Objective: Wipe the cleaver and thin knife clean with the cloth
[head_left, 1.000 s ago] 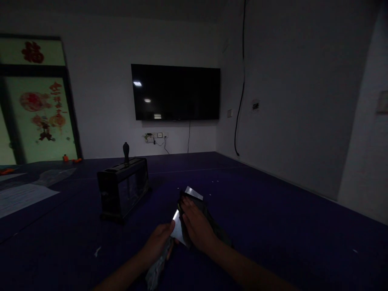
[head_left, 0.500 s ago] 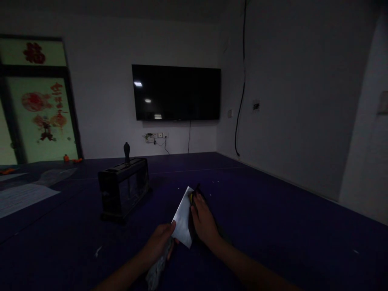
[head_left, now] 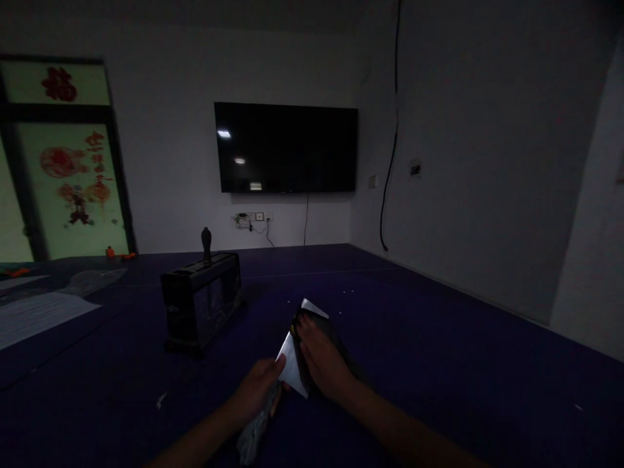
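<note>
A wide, shiny metal blade (head_left: 292, 372), like that of a kitchen cleaver, tilts up in front of me; no handle can be made out. My left hand (head_left: 258, 390) is closed on its lower left side, thumb on the face and fingers beneath. Over the upper part of the blade lies my right hand (head_left: 322, 357), fingers together, pressing a dark cloth (head_left: 319, 320) with a yellow spot against the metal. Crumpled clear plastic (head_left: 252, 441) hangs below my left hand. A black knife block (head_left: 199, 302) with a dark handle (head_left: 207, 242) sticking up stands to the left.
The dark purple tabletop (head_left: 419, 364) bears small white scraps. White paper (head_left: 43, 315), a clear plastic sheet (head_left: 95, 281) and orange items (head_left: 127, 256) lie at the far left. Behind are a wall television (head_left: 287, 148) and a hanging black cable (head_left: 390, 156).
My right hand and the cloth have slid left across the upper blade, covering more of it. A bright corner now shows beyond the fingers. My left hand keeps its hold.
</note>
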Motion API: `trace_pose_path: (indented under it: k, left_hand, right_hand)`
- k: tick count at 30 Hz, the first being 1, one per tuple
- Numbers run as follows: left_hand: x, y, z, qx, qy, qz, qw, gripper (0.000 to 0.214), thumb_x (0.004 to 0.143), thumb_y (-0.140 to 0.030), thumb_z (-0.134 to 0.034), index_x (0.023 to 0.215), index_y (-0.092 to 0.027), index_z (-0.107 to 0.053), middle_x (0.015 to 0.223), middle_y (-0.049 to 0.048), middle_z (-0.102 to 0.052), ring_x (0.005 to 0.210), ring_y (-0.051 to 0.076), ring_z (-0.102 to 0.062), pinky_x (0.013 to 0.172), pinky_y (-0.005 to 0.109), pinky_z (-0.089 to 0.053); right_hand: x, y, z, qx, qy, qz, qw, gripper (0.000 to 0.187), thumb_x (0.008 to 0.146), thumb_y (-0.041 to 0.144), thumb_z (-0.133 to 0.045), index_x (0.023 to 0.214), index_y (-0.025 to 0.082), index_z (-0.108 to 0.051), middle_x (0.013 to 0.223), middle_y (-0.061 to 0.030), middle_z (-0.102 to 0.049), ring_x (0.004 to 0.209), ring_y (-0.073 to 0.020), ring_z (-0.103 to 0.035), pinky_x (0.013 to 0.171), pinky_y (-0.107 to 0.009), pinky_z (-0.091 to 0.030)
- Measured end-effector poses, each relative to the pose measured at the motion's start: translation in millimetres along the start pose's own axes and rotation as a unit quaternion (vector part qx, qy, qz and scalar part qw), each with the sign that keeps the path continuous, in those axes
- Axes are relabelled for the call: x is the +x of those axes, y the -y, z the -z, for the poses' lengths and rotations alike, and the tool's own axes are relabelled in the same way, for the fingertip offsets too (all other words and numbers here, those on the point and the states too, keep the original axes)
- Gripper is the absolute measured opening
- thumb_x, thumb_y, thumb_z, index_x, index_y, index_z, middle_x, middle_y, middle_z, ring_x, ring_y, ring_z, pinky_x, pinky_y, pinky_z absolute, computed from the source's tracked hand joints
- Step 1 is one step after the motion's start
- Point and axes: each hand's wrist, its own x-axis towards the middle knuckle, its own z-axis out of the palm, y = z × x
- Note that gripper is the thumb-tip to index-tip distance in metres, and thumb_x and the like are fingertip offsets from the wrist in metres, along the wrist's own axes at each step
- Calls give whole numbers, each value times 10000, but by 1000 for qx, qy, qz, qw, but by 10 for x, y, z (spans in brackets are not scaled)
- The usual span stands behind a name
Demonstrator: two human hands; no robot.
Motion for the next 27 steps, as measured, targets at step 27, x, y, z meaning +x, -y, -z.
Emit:
trace_pose_path:
  k: [27]
  left_hand:
    - [6,28,11,4,9,-13,1000,666,658,-773,-308,604,-146,-527,321,-49,-407,270,65,-333,355,201,-214]
  right_hand:
    - [-17,-243,-182,39,-145,-162,975,437,922,262,-264,1307,117,-410,1372,-121,-370,1290,-238,-280,1049,-467,-276]
